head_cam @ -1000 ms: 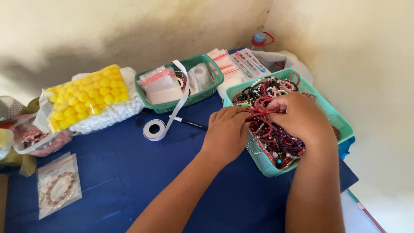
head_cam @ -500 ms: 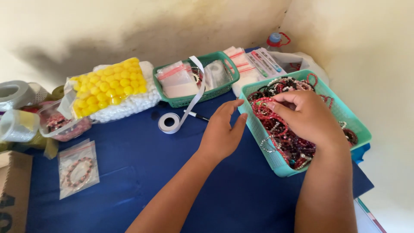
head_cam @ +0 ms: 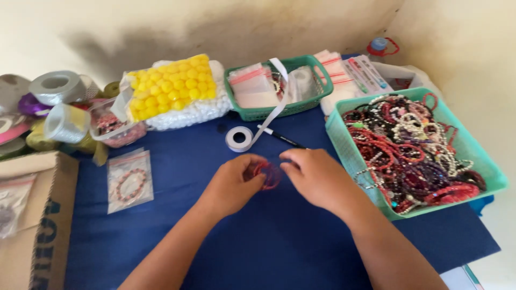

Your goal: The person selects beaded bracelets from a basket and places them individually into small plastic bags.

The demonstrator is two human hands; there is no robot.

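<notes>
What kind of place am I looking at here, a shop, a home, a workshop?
Likely a small home craft or packing table, not a shop: a basket heaped with beaded bracelets, another basket of small zip bags, ribbon rolls, and both hands on a red bracelet.

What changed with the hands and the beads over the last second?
Both hands came out of the teal tray of bracelets toward the person. The left hand and right hand now hold a red bead bracelet between them over the blue cloth. The tape roll, black pen, green basket and bagged bracelet lie as before.
</notes>
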